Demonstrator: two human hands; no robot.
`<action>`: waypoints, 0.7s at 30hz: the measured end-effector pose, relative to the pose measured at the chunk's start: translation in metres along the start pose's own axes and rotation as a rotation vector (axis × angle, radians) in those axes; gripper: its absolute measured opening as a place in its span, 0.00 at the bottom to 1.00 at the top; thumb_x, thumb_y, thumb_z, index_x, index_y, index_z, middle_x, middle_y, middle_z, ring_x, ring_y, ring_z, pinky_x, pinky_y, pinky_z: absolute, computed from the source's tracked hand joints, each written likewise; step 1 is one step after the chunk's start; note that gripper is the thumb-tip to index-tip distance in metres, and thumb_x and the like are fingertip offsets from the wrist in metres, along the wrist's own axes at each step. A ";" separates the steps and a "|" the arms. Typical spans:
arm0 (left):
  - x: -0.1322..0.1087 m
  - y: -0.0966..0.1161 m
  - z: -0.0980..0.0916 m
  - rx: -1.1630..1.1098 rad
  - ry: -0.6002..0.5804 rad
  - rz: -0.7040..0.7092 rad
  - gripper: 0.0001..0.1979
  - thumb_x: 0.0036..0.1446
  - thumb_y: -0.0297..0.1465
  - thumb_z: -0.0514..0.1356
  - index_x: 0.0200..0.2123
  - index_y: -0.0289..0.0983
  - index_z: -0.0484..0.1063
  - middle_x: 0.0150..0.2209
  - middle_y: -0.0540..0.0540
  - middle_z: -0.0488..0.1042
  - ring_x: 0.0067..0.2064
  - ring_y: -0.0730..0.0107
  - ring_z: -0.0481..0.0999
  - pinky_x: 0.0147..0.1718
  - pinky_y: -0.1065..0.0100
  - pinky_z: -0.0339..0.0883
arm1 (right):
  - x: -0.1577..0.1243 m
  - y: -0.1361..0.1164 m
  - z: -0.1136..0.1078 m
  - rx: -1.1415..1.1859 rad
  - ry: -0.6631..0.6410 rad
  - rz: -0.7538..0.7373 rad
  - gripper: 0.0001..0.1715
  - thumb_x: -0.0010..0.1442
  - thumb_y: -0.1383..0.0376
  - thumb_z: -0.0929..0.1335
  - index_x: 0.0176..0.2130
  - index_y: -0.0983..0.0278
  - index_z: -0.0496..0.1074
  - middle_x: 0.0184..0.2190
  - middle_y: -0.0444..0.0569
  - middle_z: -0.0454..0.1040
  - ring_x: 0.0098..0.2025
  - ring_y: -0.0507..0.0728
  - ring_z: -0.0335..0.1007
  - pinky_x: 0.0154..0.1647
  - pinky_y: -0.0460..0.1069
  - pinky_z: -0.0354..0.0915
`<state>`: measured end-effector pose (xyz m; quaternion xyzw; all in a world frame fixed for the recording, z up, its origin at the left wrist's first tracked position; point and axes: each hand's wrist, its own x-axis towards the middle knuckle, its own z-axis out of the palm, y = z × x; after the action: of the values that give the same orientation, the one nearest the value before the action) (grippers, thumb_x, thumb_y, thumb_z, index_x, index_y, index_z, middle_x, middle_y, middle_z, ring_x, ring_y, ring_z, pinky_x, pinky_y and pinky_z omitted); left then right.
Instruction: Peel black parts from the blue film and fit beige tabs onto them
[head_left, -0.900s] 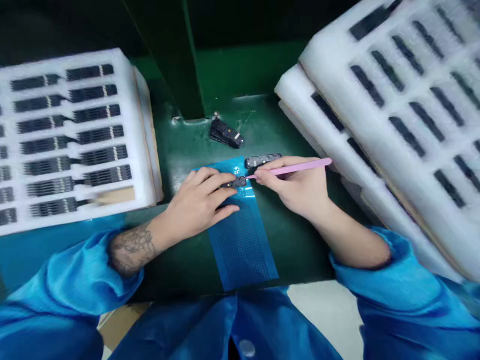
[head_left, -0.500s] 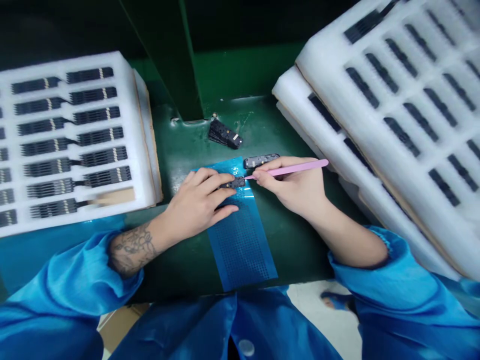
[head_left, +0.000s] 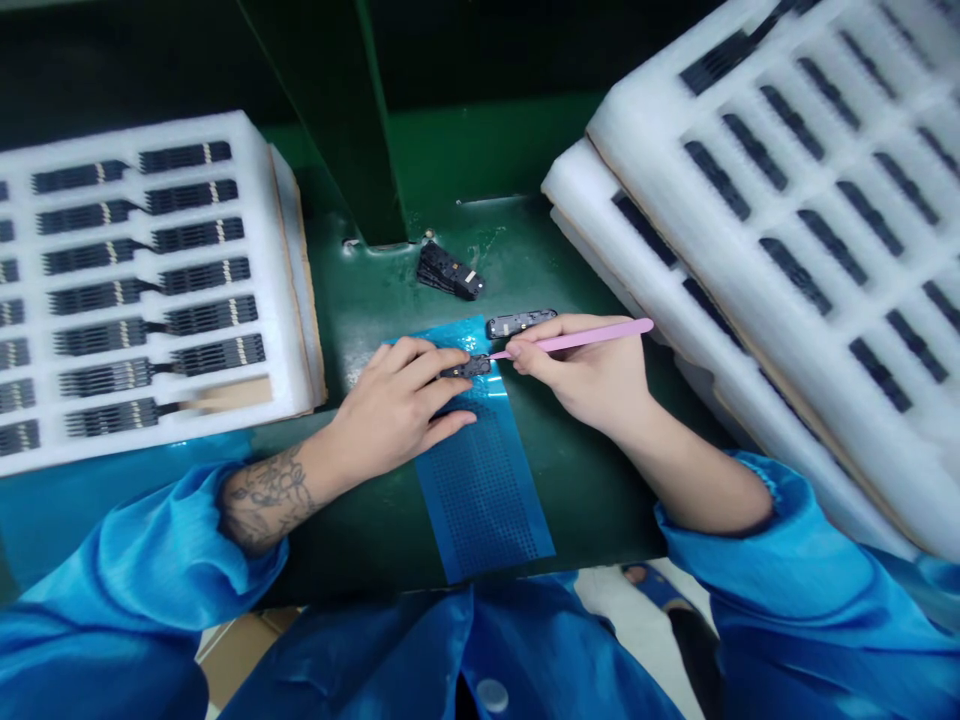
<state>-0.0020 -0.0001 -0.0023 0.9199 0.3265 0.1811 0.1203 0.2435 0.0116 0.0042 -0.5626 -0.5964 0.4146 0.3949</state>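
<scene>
My left hand (head_left: 394,405) rests on a blue perforated sheet (head_left: 480,495), its fingertips pinching a small dark electronic part (head_left: 465,368). My right hand (head_left: 581,375) grips pink tweezers (head_left: 581,338), whose metal tip reaches that part from the right. Just above the hands, a longer dark metal-and-plastic part (head_left: 519,323) lies at the sheet's top edge. My fingers hide part of the small piece.
A small heap of dark parts (head_left: 448,271) lies on the green bench mat (head_left: 555,250) beside a dark green post (head_left: 330,110). White foam trays (head_left: 296,270) holding rows of dark parts flank the work area, with a stack (head_left: 600,200) at right.
Both hands stay nearly still on the part. The trays shift slightly in view, and a foot in a blue shoe cover shows more fully at the bottom right.
</scene>
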 end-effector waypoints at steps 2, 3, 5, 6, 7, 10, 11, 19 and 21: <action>0.000 0.000 0.000 0.003 -0.003 0.001 0.15 0.65 0.41 0.64 0.48 0.38 0.77 0.56 0.42 0.76 0.52 0.55 0.73 0.48 0.54 0.70 | 0.000 0.000 0.000 0.000 -0.007 0.004 0.06 0.54 0.62 0.77 0.30 0.63 0.82 0.27 0.48 0.82 0.26 0.54 0.76 0.27 0.49 0.69; 0.000 0.000 0.000 0.004 -0.001 0.002 0.15 0.65 0.41 0.64 0.48 0.38 0.77 0.56 0.42 0.76 0.52 0.55 0.73 0.47 0.54 0.69 | 0.000 0.000 0.000 0.001 -0.008 0.007 0.06 0.54 0.62 0.77 0.30 0.63 0.82 0.27 0.48 0.82 0.26 0.54 0.76 0.27 0.49 0.69; 0.000 0.000 0.000 0.006 0.003 0.004 0.15 0.65 0.41 0.64 0.48 0.38 0.77 0.56 0.42 0.76 0.51 0.56 0.73 0.47 0.54 0.69 | 0.001 0.000 0.000 0.006 -0.009 0.013 0.06 0.54 0.62 0.77 0.30 0.63 0.82 0.26 0.48 0.82 0.26 0.54 0.75 0.27 0.49 0.69; 0.000 0.000 0.000 0.007 0.005 0.005 0.15 0.65 0.41 0.64 0.48 0.38 0.77 0.56 0.42 0.76 0.51 0.56 0.73 0.47 0.54 0.69 | 0.001 0.001 0.000 0.009 -0.010 0.016 0.06 0.54 0.62 0.77 0.30 0.63 0.82 0.26 0.48 0.82 0.26 0.54 0.75 0.27 0.49 0.69; 0.000 0.000 0.000 0.009 0.006 0.005 0.15 0.65 0.41 0.64 0.48 0.38 0.77 0.56 0.43 0.77 0.51 0.56 0.73 0.47 0.54 0.69 | 0.001 0.001 0.000 0.011 -0.010 0.018 0.07 0.54 0.62 0.77 0.30 0.63 0.82 0.26 0.48 0.82 0.26 0.54 0.75 0.27 0.49 0.69; 0.001 0.000 0.000 0.012 0.011 0.008 0.15 0.65 0.41 0.64 0.48 0.37 0.77 0.55 0.43 0.77 0.51 0.56 0.73 0.46 0.55 0.69 | 0.001 0.001 0.000 0.010 -0.011 0.019 0.06 0.54 0.62 0.77 0.30 0.63 0.82 0.27 0.48 0.82 0.26 0.54 0.76 0.28 0.49 0.69; 0.001 0.000 0.000 0.013 0.013 0.009 0.14 0.65 0.41 0.64 0.48 0.37 0.77 0.55 0.43 0.77 0.51 0.56 0.73 0.46 0.55 0.69 | 0.001 0.001 0.000 0.009 -0.011 0.019 0.06 0.54 0.62 0.77 0.30 0.63 0.82 0.27 0.48 0.82 0.26 0.54 0.76 0.28 0.49 0.69; 0.001 0.001 -0.001 0.027 0.013 0.008 0.14 0.65 0.41 0.64 0.47 0.38 0.77 0.55 0.42 0.77 0.50 0.56 0.73 0.45 0.55 0.69 | 0.001 0.000 0.000 -0.006 -0.004 0.011 0.06 0.54 0.63 0.77 0.30 0.64 0.82 0.26 0.48 0.82 0.26 0.54 0.76 0.27 0.48 0.69; 0.001 0.001 -0.002 0.035 -0.012 0.002 0.15 0.66 0.41 0.63 0.50 0.38 0.76 0.56 0.42 0.76 0.51 0.55 0.72 0.45 0.55 0.68 | 0.001 0.000 0.000 -0.019 -0.005 0.007 0.05 0.54 0.63 0.76 0.30 0.64 0.82 0.27 0.48 0.82 0.26 0.54 0.76 0.27 0.48 0.69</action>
<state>-0.0010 -0.0002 -0.0001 0.9232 0.3282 0.1699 0.1058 0.2437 0.0122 0.0041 -0.5674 -0.5994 0.4117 0.3864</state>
